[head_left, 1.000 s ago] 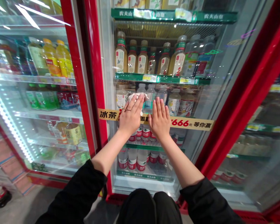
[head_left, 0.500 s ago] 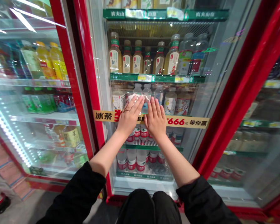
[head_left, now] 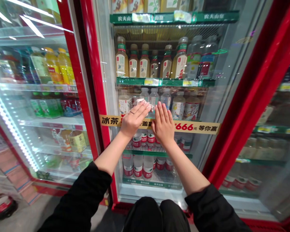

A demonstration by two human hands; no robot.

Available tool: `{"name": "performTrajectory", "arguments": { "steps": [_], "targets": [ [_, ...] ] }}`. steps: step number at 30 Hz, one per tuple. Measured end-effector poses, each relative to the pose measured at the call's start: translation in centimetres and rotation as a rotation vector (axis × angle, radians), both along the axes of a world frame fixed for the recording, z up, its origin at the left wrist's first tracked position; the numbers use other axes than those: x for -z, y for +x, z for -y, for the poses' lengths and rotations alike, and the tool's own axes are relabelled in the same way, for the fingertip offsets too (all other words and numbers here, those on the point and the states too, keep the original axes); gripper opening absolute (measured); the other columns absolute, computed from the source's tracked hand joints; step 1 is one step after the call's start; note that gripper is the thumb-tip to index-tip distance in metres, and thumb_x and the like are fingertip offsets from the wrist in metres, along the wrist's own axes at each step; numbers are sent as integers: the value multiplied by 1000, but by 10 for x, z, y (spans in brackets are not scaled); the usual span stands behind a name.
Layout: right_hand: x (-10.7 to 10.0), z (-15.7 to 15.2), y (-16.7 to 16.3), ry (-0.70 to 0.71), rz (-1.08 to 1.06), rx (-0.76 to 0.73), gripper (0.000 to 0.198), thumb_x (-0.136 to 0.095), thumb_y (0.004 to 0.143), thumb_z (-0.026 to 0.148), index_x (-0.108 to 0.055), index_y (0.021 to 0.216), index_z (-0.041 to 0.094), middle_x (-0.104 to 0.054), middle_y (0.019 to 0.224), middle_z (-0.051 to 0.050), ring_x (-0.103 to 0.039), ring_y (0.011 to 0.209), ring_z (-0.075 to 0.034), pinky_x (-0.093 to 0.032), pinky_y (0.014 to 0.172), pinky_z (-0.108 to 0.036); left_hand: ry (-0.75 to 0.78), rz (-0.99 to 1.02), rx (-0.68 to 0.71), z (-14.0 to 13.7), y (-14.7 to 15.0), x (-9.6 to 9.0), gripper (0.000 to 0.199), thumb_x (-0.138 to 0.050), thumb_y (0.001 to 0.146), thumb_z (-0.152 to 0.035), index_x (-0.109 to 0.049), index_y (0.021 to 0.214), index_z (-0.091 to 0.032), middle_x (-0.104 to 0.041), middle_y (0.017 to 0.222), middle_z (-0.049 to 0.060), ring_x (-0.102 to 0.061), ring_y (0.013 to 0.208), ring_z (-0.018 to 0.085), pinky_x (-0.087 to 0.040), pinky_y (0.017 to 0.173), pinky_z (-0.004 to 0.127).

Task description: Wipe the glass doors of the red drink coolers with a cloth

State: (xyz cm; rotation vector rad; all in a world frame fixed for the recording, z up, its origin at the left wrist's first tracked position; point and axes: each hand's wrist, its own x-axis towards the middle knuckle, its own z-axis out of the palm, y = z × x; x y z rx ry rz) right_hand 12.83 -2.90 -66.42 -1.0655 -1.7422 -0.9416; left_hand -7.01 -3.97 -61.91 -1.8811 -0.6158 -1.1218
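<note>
Centre of frame: left hand [head_left: 132, 120] has its fingers close together over a crumpled white tissue [head_left: 139, 101], seemingly pinning it to the glass door [head_left: 212, 103]; tissue pokes out above and right of the fingertips, just over the tan printed strip [head_left: 183, 126] that crosses mid-frame. Right hand [head_left: 163, 125], just beside it, lies palm-forward over the same strip, fingers straight and nearly together, thumb slightly apart, no item visible in it. Can't tell how hard either one presses, and the palm sides are hidden. Drinks bottles [head_left: 178, 106] stand behind the glass, just above the strip. Step in hand, as a judgement: rubbing or pressing at the strip's upper edge with the tissue, right hand bracing or smoothing. Next move would likely call for flat fingers, even pressure and a sideways pass along the strip, tissue kept under the left fingertips.
</note>
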Motion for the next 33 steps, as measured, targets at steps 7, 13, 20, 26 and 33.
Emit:
{"name": "performTrajectory", "arguments": {
  "steps": [7, 13, 20, 26, 33],
  "targets": [
    [3, -3, 4, 58, 3, -18, 87, -45, 107, 25, 7, 177, 22, -23, 187, -9, -35, 171, -30, -32, 139, -56, 25, 84, -117, -2, -54, -21, 59, -49, 112, -11, -45, 170, -20, -59, 168, 11, -45, 164, 24, -47, 135, 44],
    [4, -4, 4, 77, -8, -39, 90, -47, 106, 25, 6, 178, 23, -22, 188, -9, -32, 172, -31, -32, 138, -58, -70, 54, -214, 5, -61, 19, 82, -45, 105, -4, -11, 180, -15, -43, 178, 16, -31, 170, 30, -42, 137, 49],
    [-6, 6, -15, 63, 20, -52, 87, -42, 105, 22, 6, 178, 24, -27, 186, -9, -33, 172, -31, -34, 138, -61, -7, 98, -171, -3, -95, -30, 62, -42, 111, -7, -49, 168, -30, -63, 165, 6, -55, 158, 22, -54, 128, 41],
    [-30, 20, -53, -45, 187, -175, 78, -35, 106, 17, -8, 179, 25, -33, 184, -2, -29, 173, -26, -32, 141, -54, 82, 306, -225, 11, -108, 0, 30, -55, 112, -18, -77, 133, -23, -82, 130, 9, -76, 125, 25, -63, 109, 40],
    [-29, 11, -75, -107, 392, -299, 66, -38, 110, 15, -29, 176, 17, -35, 182, -4, -30, 172, -21, -32, 142, -46, -20, 187, -207, 11, -123, -24, 32, -50, 114, -24, -76, 132, -25, -79, 130, 7, -73, 125, 24, -61, 109, 39]
  ]
}}
